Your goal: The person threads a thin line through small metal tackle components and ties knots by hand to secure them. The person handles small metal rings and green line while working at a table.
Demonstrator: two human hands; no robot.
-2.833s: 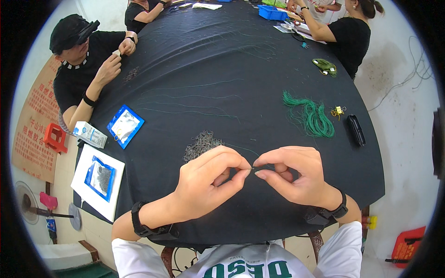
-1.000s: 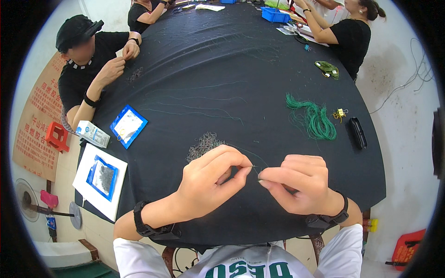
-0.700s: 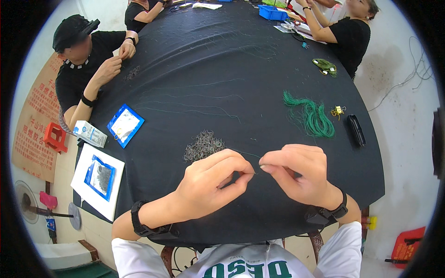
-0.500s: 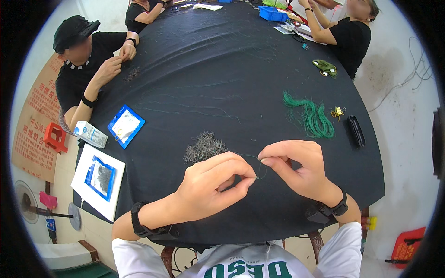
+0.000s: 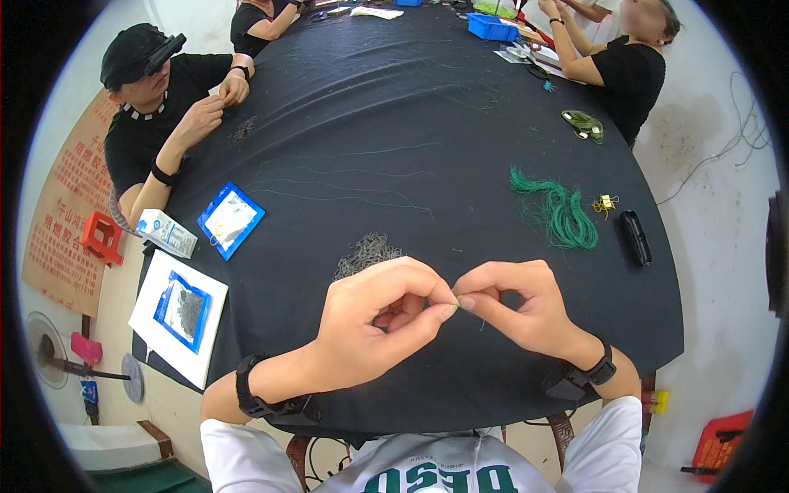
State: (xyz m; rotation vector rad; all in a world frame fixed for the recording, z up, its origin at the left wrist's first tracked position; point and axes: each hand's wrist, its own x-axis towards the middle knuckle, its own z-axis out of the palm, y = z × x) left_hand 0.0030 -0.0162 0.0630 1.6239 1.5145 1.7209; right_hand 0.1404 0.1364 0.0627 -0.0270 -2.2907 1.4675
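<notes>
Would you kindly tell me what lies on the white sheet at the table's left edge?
On the white sheet lies a blue-edged clear packet with dark small pieces inside. What is beneath the packet or the sheet is covered. Both hands work apart from it.

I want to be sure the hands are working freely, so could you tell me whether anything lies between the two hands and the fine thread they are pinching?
Nothing visible does. The left hand and right hand meet fingertip to fingertip, pinching the thin thread directly above the black tablecloth. The pile of small hooks lies beyond them, apart.
</notes>
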